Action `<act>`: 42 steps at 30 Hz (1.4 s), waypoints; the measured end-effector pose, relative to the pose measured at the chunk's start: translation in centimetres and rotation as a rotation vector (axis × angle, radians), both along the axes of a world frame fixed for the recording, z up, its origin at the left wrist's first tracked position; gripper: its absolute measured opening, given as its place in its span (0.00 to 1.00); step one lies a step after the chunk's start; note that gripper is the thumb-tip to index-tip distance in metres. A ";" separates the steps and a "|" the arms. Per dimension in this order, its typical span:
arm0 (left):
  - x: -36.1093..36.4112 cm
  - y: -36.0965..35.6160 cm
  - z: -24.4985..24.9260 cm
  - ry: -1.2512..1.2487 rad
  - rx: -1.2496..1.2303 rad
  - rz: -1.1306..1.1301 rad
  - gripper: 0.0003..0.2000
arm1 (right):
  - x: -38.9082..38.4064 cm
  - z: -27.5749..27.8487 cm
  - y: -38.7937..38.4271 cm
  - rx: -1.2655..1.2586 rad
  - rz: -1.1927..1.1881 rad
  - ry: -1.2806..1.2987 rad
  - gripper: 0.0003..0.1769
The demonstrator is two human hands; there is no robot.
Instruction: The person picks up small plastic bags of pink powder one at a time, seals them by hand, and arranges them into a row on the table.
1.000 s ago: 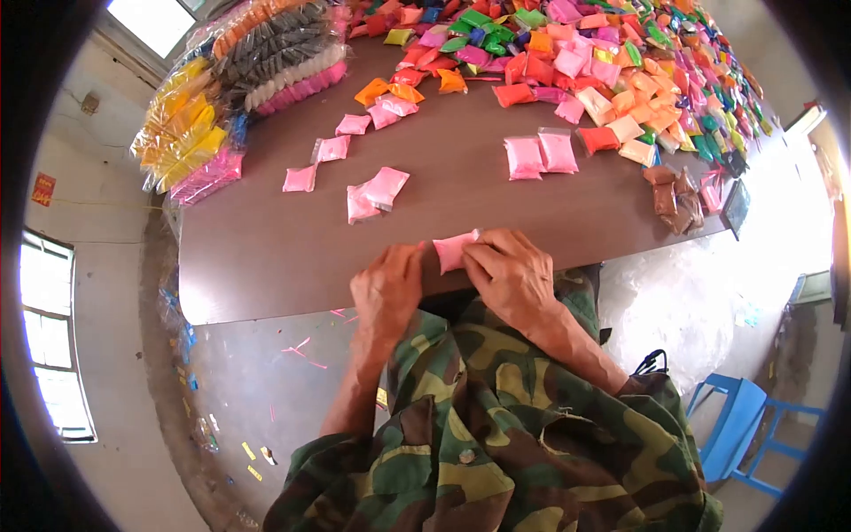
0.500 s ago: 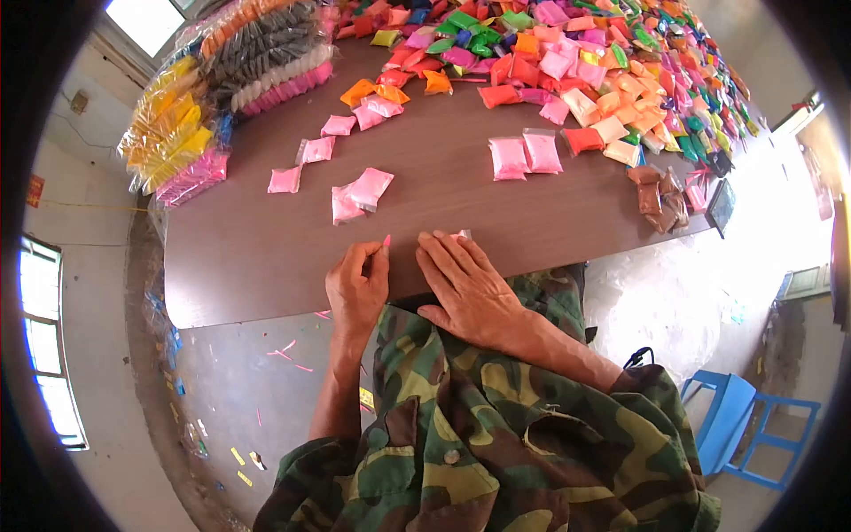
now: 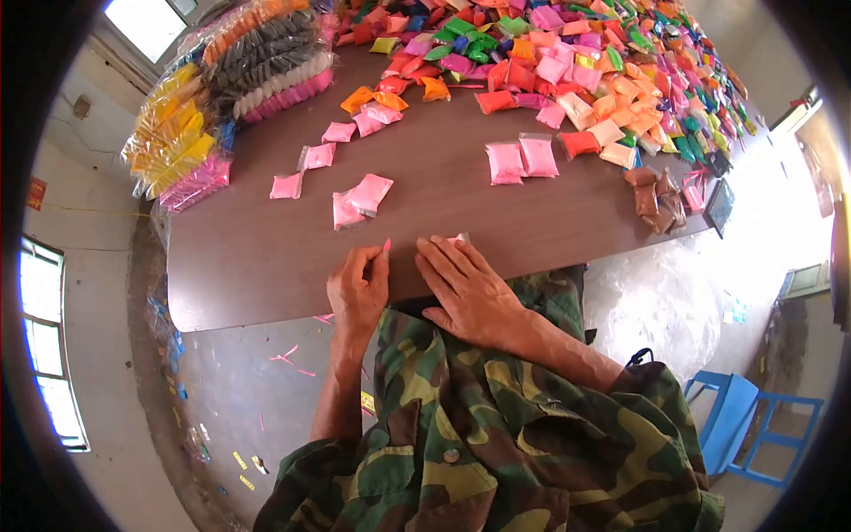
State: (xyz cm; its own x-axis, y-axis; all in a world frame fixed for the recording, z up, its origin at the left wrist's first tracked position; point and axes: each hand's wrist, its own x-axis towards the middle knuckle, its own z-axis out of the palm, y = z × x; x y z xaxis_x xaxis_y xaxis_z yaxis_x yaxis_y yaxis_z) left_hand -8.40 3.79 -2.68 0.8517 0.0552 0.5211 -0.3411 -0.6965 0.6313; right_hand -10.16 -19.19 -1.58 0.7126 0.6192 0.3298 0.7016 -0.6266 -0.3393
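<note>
My left hand (image 3: 359, 282) is closed in a pinch near the table's front edge, with a small pink strip (image 3: 387, 246) poking up from between thumb and forefinger. To its right, my right hand (image 3: 465, 288) lies flat, fingers stretched out, pressing on a pink packet (image 3: 459, 238). Only a corner of that packet shows past the fingers. Ahead of my left hand, two pink packets (image 3: 362, 199) overlap on the brown table (image 3: 425, 160). Another pair of pink packets (image 3: 521, 160) sits farther right.
A large heap of colourful packets (image 3: 603, 62) covers the back right. Bagged stacks of packets (image 3: 266, 71) stand at back left. Brown packets (image 3: 656, 199) lie near the right edge, beside a dark flat object (image 3: 721, 208). A blue stool (image 3: 749, 430) stands on the floor at right.
The view has shifted slightly. Both hands keep nearly the same pose, the left still pinching and the right still flat on the packet.
</note>
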 end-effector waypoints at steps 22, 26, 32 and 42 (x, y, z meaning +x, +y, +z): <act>-0.4 -0.5 -0.5 -0.016 -0.024 0.068 0.04 | 0.3 0.8 -1.3 0.136 -0.121 -0.092 0.37; -0.3 -0.6 -0.7 -0.041 -0.012 0.079 0.04 | 1.1 2.0 -2.3 0.180 -0.149 -0.077 0.29; -0.4 -0.8 -0.6 -0.018 0.007 0.108 0.05 | 3.1 1.1 -4.3 0.138 -0.215 -0.180 0.12; -0.3 -0.6 -0.6 -0.008 0.031 0.095 0.05 | 10.4 0.9 -4.3 -0.028 -0.228 -0.388 0.07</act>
